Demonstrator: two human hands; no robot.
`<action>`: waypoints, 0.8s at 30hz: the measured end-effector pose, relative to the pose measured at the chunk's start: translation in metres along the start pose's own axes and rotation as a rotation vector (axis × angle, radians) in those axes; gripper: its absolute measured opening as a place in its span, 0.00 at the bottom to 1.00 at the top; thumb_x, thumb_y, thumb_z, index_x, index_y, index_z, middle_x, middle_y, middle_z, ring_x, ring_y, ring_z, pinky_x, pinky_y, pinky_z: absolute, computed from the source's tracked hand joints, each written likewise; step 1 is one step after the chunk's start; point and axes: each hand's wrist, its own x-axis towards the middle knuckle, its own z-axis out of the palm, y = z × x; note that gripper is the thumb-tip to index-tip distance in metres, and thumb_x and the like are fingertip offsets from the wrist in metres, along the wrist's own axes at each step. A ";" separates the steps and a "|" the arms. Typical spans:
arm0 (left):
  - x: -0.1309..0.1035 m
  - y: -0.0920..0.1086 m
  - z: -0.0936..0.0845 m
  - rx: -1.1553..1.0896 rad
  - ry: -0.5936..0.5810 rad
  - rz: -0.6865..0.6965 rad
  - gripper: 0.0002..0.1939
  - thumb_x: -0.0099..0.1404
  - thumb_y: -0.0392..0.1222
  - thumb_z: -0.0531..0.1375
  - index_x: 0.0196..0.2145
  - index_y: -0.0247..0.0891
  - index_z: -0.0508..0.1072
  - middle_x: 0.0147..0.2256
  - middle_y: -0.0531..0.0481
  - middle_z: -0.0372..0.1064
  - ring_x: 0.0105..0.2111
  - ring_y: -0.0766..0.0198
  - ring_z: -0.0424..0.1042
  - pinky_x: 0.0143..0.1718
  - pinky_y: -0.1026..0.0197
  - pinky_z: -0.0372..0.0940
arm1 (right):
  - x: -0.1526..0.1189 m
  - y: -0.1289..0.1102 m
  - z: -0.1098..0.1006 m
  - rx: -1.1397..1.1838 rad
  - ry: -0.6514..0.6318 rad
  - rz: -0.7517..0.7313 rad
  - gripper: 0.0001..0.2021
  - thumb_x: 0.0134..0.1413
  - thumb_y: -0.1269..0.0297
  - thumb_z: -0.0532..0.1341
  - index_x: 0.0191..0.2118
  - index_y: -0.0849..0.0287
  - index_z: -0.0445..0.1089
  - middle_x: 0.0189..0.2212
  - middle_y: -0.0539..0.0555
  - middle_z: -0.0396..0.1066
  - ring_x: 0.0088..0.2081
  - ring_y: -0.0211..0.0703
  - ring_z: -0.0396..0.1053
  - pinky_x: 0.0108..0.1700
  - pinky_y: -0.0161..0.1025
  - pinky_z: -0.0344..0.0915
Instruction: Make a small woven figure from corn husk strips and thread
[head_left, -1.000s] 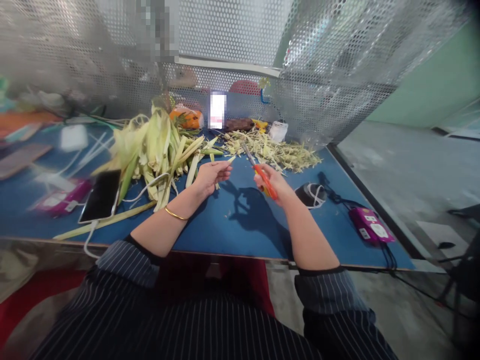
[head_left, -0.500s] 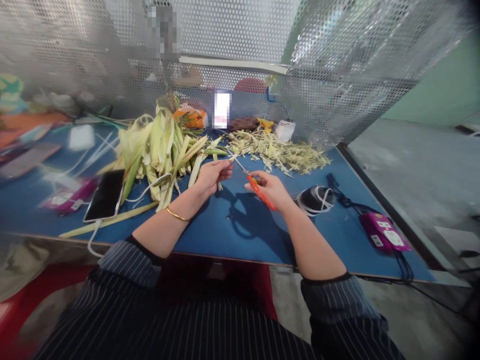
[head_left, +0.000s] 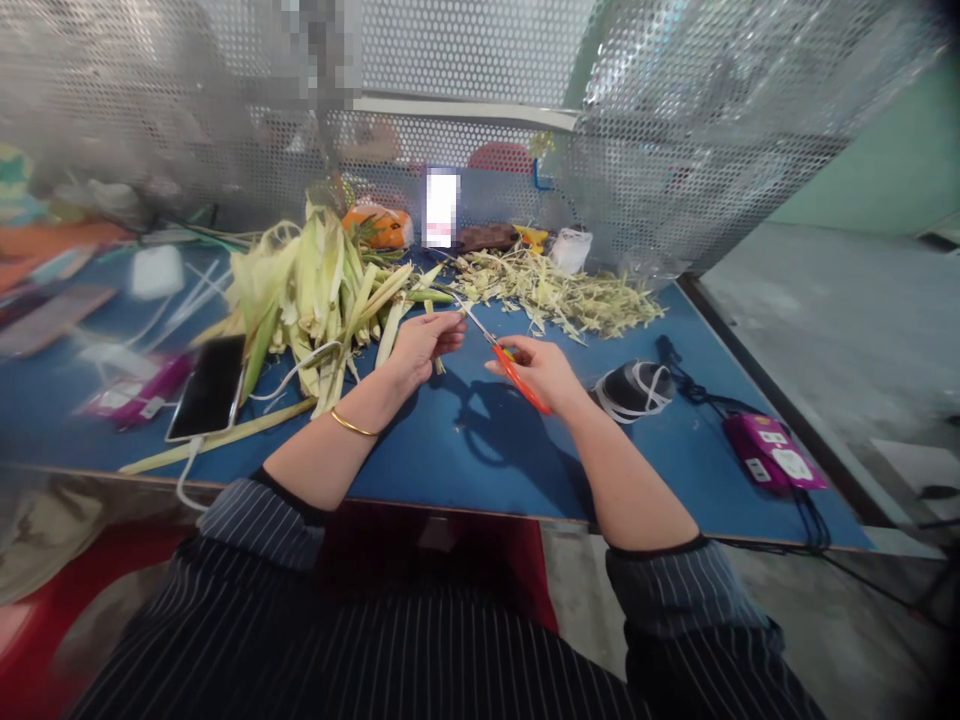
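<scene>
My right hand (head_left: 541, 372) is wrapped round the red-orange handles of a pair of scissors (head_left: 517, 380), whose blades point up and to the left. Just left of the blade tips, the fingers of my left hand (head_left: 431, 345) are pinched round a pale green strip of husk (head_left: 437, 296). Left of my hands lies a large pile of pale green husks (head_left: 319, 280). Behind the scissors, small cut husk pieces (head_left: 562, 290) are spread over the blue table (head_left: 480, 470).
A black phone (head_left: 210, 388) with a white cable lies at the left. On the right are a cord-wrapped dark object (head_left: 634, 390) and a purple power strip (head_left: 774, 455). A perforated metal screen (head_left: 465, 65) stands behind the table, with an orange packet (head_left: 379, 227) before it.
The view has shifted slightly, so the things on the table sit a little higher. Both hands keep nearly the same pose, and the scissors remain in my right hand.
</scene>
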 end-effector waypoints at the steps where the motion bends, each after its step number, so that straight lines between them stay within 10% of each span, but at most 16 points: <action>1: 0.000 0.000 0.000 -0.003 -0.004 0.004 0.05 0.60 0.37 0.68 0.30 0.32 0.77 0.27 0.50 0.76 0.22 0.73 0.71 0.29 0.67 0.69 | 0.001 0.000 0.001 -0.012 0.012 -0.004 0.28 0.40 0.41 0.70 0.41 0.58 0.76 0.20 0.46 0.63 0.23 0.37 0.57 0.27 0.37 0.57; 8: -0.004 -0.001 0.000 0.029 -0.025 -0.021 0.05 0.62 0.38 0.68 0.32 0.33 0.78 0.29 0.50 0.76 0.24 0.73 0.72 0.29 0.67 0.68 | 0.010 0.015 0.004 -0.432 0.330 0.015 0.24 0.54 0.54 0.64 0.54 0.61 0.73 0.41 0.60 0.78 0.41 0.52 0.74 0.46 0.45 0.67; 13: -0.011 -0.001 0.006 0.075 -0.026 -0.014 0.05 0.65 0.37 0.65 0.31 0.33 0.77 0.27 0.51 0.74 0.23 0.73 0.71 0.27 0.67 0.65 | 0.009 0.020 0.014 -0.803 0.281 0.079 0.28 0.62 0.66 0.56 0.65 0.71 0.59 0.53 0.72 0.73 0.50 0.60 0.73 0.50 0.49 0.67; 19: -0.014 0.001 0.009 0.095 -0.016 -0.005 0.06 0.66 0.35 0.63 0.31 0.33 0.76 0.26 0.53 0.72 0.22 0.74 0.69 0.26 0.68 0.64 | 0.003 0.002 -0.004 -1.018 0.239 -0.195 0.19 0.68 0.67 0.49 0.55 0.65 0.72 0.49 0.66 0.75 0.53 0.56 0.69 0.55 0.47 0.62; 24: -0.015 -0.002 0.008 0.100 -0.059 -0.029 0.07 0.67 0.36 0.62 0.30 0.34 0.75 0.26 0.54 0.70 0.22 0.74 0.69 0.25 0.68 0.63 | -0.006 -0.007 -0.053 -1.351 0.224 0.061 0.16 0.60 0.74 0.53 0.38 0.64 0.79 0.41 0.65 0.77 0.47 0.58 0.73 0.53 0.55 0.62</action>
